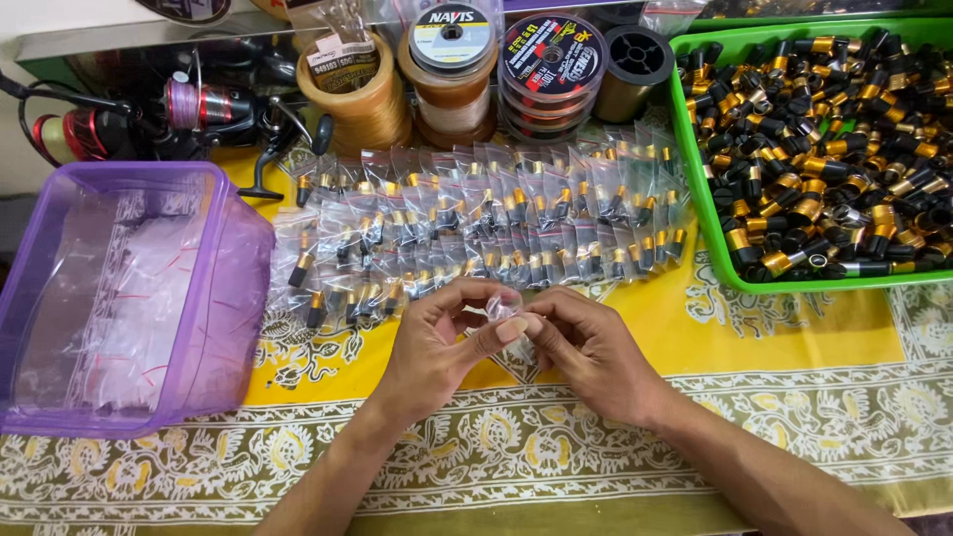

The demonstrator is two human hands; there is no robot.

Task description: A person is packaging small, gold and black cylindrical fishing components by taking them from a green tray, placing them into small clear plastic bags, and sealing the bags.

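My left hand (pixel 429 337) and right hand (pixel 586 347) meet at the middle of the desk (pixel 794 337), fingers curled narrow and pinched together on one small clear plastic bag (pixel 511 313). Left thumb and forefinger grip its left edge, right fingertips press it from the other side. I cannot tell what is inside the bag; it is mostly hidden by fingers.

Just beyond the hands, a spread of filled small bags (pixel 496 223) lies in overlapping rows, each with a black-and-gold cap piece. Right of that, a green tray (pixel 715 248) piled with loose black and gold caps (pixel 824 139). To my left, a purple tub (pixel 119 298) with empty clear bags inside, touching the edge of the filled rows.

Far edge of the desk: spools of fishing line (pixel 452 60) stacked side by side, and a fishing reel (pixel 189 109) at far left. A yellow patterned cloth (pixel 615 447) covers the desk under both forearms.
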